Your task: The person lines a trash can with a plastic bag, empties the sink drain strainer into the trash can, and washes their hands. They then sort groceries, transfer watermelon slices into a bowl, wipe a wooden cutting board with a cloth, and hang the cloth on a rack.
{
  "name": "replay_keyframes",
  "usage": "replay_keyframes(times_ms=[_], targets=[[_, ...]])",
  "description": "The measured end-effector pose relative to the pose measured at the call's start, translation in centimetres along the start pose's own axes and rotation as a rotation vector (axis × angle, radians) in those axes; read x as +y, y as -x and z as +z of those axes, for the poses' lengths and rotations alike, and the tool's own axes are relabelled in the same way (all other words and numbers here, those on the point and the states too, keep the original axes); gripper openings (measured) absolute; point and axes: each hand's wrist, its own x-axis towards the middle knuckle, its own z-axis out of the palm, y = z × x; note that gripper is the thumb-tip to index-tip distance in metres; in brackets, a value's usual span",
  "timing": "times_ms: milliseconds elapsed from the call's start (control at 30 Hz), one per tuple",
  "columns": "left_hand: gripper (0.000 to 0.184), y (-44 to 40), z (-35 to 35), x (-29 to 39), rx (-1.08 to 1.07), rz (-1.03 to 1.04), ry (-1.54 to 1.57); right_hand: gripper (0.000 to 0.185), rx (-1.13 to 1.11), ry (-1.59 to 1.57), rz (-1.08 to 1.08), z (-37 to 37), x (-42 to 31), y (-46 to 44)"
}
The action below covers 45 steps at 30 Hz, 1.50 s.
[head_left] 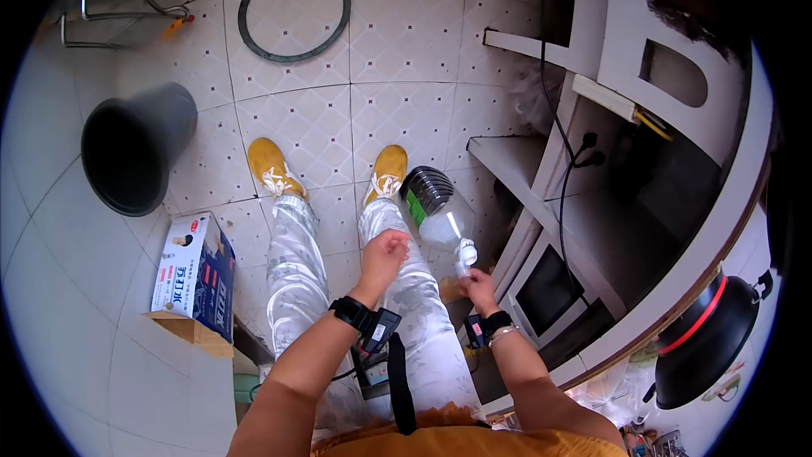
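A clear plastic jug (441, 213) with a dark ribbed end, a green label and a white cap lies tilted by my right foot. My right hand (480, 289) is closed on the white part at the neck of this jug; some of the grip is hidden. Over my left knee, a little left of the jug, is my left hand (386, 259), loosely curled, with nothing visible in it. It does not appear to touch the jug.
At left are a black bin (127, 152) and a cardboard box (190, 279). A grey ring (244, 21) lies on the tiled floor. On the right stand white shelves (516, 165) with a hanging black cable (560, 203), and a black pot-like object (706, 343) on the counter.
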Motion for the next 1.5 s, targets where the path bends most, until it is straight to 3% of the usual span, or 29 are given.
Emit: replay_keyframes(times_ms=[67,100,200,267,300,333,433,500,533,667,767,867,933,1033,1067,1100,1167,1233,1267,1333,1367,1433,1500], targets=[[0.017,-0.2,-0.4,0.4,0.018,-0.004,0.043,0.015,0.000,0.510,-0.004,-1.4,-4.1,1.2],[0.018,-0.2,-0.7,0.9,0.025,-0.033,0.043,0.015,0.051,0.650,-0.129,-1.0,-11.6,2.9],[0.018,-0.4,-0.5,1.8,0.041,-0.062,0.069,0.012,0.242,0.484,-0.718,-1.0,-19.5,-4.0],[0.018,-1.0,-0.4,2.7,0.058,-0.044,0.090,0.023,0.247,0.604,-0.740,-1.5,-22.4,-13.2],[0.018,-1.1,-0.5,3.2,0.055,-0.067,0.094,0.036,0.396,0.754,-0.802,-1.7,-22.9,-18.8],[0.018,-1.0,-0.5,3.6,0.055,-0.095,0.099,0.043,0.347,0.785,-0.581,-2.5,-24.1,-22.9],[0.018,-1.1,-0.7,4.8,0.072,-0.106,0.064,0.042,0.404,0.973,-0.403,-3.3,-26.2,-29.9],[0.018,-1.4,-1.0,4.7,0.085,-0.094,0.049,0.047,0.159,1.276,-0.195,-3.2,-25.6,-33.2],[0.017,-1.6,-1.1,4.7,0.082,-0.067,0.053,0.047,0.141,1.275,-0.193,-2.2,-24.0,-33.9],[0.017,-2.5,-0.6,4.7,0.129,-0.055,0.055,0.060,0.159,0.684,-0.581,0.0,-17.5,-33.4],[0.017,-2.6,0.4,5.1,0.116,-0.086,0.040,0.064,0.271,0.837,-0.538,0.4,-21.4,-26.1],[0.017,-2.7,0.8,6.2,0.068,-0.083,0.022,0.068,0.390,1.076,-0.401,-1.8,-24.7,-27.3],[0.016,-3.2,0.5,7.1,0.045,-0.067,0.022,0.069,0.399,1.089,-0.218,-2.8,-26.8,-29.1],[0.017,-3.4,-0.9,7.8,0.035,-0.018,-0.078,0.067,0.308,0.791,-0.209,-2.6,-24.3,-34.6],[0.017,-3.5,-1.3,8.1,0.059,-0.014,-0.076,0.068,0.293,0.857,-0.327,-1.4,-22.0,-35.0],[0.018,-3.7,-1.0,8.5,0.073,-0.004,-0.069,0.069,0.288,0.926,-0.446,-0.9,-20.7,-34.7],[0.018,-4.2,0.2,8.8,0.093,-0.026,-0.042,0.068,0.277,0.750,-0.766,0.7,-20.1,-28.1],[0.024,-4.4,0.2,8.9,0.112,-0.069,-0.029,0.067,0.113,0.567,-0.967,2.8,-21.5,-19.7],[0.024,-4.5,0.7,9.6,0.112,-0.071,-0.034,0.064,0.040,0.521,-0.995,3.4,-22.8,-15.3],[0.044,-4.9,2.1,10.8,0.096,-0.173,0.027,0.057,-0.095,0.431,-1.066,4.2,-23.9,-9.0],[0.044,-5.2,2.9,11.5,0.098,-0.171,0.018,0.062,-0.171,0.414,-1.061,4.4,-23.7,-6.9],[0.067,-5.5,3.8,12.7,0.166,-0.199,-0.040,0.058,-0.263,0.447,-1.096,5.0,-24.4,-2.2],[0.071,-5.2,3.8,13.4,0.152,-0.121,-0.033,0.055,-0.359,0.483,-1.131,5.3,-25.4,1.2]])
